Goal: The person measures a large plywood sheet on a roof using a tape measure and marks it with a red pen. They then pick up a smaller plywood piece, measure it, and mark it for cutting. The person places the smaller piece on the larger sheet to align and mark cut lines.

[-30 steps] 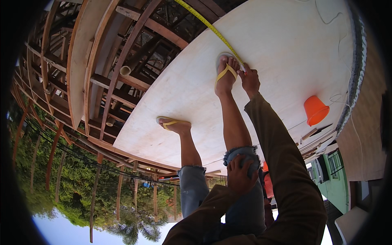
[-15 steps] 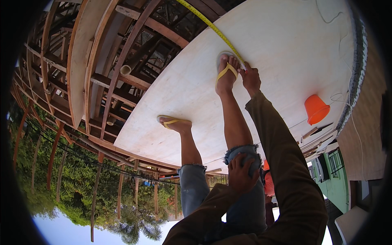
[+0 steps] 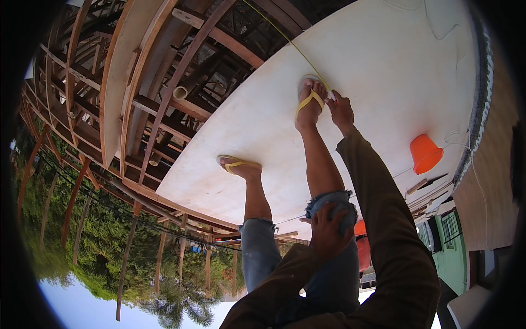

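Note:
My right hand [image 3: 341, 111] is low on the pale white board [image 3: 394, 66], beside my sandalled right foot [image 3: 310, 107]. Its fingers are closed at the end of a yellow tape measure [image 3: 295, 46], around a small white-and-red piece whose kind I cannot make out. The tape runs past my toes and over the board's curved edge toward the timber framework. My left hand [image 3: 331, 233] rests on my bent right knee, fingers apart and slightly curved over the frayed denim. My other sandalled foot [image 3: 240, 167] stands farther left on the board.
Open timber framework [image 3: 164, 109] lies beyond the board's left edge, with trees [image 3: 109, 252] outside. An orange bucket [image 3: 424, 153], loose white cord [image 3: 457, 137] and wood strips [image 3: 427, 197] are at right. Someone in red [image 3: 362, 252] is partly hidden behind my legs, near a green building [image 3: 449, 236].
The tape has turned from showing its broad marked face to looking like a thin line. The scene has shifted slightly right in view. Both hands keep nearly the same places.

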A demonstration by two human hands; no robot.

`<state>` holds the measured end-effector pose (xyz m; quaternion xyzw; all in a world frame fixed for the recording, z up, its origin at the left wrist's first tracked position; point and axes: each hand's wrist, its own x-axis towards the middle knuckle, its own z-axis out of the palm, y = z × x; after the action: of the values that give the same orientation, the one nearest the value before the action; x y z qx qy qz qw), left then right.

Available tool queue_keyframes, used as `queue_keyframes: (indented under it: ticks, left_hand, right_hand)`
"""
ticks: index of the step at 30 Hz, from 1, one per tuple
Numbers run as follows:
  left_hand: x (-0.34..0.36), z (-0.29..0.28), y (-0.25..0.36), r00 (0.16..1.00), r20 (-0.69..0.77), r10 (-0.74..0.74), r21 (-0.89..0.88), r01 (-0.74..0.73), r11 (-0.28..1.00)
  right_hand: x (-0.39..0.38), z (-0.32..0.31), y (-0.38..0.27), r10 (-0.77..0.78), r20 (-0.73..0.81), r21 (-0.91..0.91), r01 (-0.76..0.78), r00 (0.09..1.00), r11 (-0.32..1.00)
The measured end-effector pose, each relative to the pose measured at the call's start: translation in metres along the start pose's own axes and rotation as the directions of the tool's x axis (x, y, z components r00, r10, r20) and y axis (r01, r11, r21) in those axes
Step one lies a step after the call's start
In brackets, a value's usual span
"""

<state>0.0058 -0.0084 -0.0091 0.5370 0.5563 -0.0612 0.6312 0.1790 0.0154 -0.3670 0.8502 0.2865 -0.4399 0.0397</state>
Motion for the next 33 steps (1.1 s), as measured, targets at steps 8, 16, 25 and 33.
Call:
queue_keyframes:
  ticks: [8, 16, 25, 33]
  left_hand:
    - [-0.001, -0.016, 0.033, 0.995, -0.077, 0.066, 0.0, -0.067, 0.998]
    - [-0.06, -0.052, -0.013, 0.983, -0.06, 0.171, 0.039, -0.169, 0.985]
    - [-0.195, -0.205, -0.139, 0.965, -0.155, -0.211, -0.366, 0.143, 0.92]
    - [-0.317, -0.256, -0.192, 0.963, 0.017, -0.269, -0.995, 0.044, 0.093]
  right_hand:
    - [-0.066, -0.099, -0.079, -0.208, 0.224, 0.151, 0.177, 0.952, 0.973]
    - [-0.215, -0.179, -0.152, -0.337, 0.321, 0.184, 0.291, 0.885, 0.939]
    - [-0.455, -0.117, -0.222, -0.334, 0.533, -0.055, 0.426, 0.778, 0.903]
    - [-0.661, -0.016, -0.305, -0.42, 0.697, 0.186, 0.419, 0.582, 0.889]
